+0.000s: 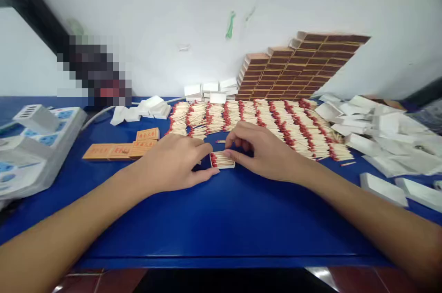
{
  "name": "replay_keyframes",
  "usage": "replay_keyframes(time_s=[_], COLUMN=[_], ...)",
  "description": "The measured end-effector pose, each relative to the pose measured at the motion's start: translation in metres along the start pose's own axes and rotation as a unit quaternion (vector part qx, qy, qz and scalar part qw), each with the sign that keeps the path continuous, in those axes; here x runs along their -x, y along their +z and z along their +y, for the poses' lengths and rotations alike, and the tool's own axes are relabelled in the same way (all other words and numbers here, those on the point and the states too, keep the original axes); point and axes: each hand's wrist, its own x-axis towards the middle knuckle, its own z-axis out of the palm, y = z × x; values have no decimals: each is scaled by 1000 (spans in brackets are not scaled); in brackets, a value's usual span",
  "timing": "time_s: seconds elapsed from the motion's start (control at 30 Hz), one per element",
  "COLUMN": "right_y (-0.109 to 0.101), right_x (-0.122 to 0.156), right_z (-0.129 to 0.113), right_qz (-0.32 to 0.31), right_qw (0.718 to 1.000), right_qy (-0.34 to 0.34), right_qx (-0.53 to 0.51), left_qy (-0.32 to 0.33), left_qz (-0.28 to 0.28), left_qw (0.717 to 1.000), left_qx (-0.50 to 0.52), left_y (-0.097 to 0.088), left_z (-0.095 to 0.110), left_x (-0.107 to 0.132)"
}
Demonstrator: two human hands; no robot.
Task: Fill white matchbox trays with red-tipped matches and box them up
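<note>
A small white matchbox tray (230, 166) lies on the blue table, filled with red-tipped matches (223, 159). My left hand (176, 159) is closed about the tray's left end, thumb at the near side and index finger at the far side. From the right, my right hand (264, 150) pinches at the tray's far right edge; its thumb tip rests over the matches and its other fingers curl under. Just beyond the tray a loose match (220, 141) lies by the right fingertips. Long rows of matches (248, 116) spread behind both hands.
Orange matchbox sleeves (120, 150) line up at left, near white trays (152, 108). Brown-sided matchboxes (293, 70) are stacked against the wall. White trays (376, 132) pile up at right. A power strip (65, 146) with plugs stands far left. The table's front edge (221, 261) is near me.
</note>
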Motion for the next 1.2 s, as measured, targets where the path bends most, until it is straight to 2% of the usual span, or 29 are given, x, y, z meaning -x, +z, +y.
replay_keyframes(time_s=[0.2,0.4,0.6,0.8,1.2], right_y=[5,3,6,8,5], right_x=[0,4,5,5,5], right_z=[-7,-7,-12,-8,-9], right_qz=[-8,-51,-60,-8,-26], right_qw=[1000,998,998,1000,999], right_qy=[4,7,0,5,-12], right_qx=[5,22,-1,3,-41], left_qy=[6,17,15,19,10], left_qz=[14,30,29,36,25], left_qw=[1000,999,999,999,1000], left_qx=[-1,0,3,1,2], left_y=[5,8,7,9,6], left_z=[-4,-5,-5,-6,-4], left_x=[2,1,2,3,2])
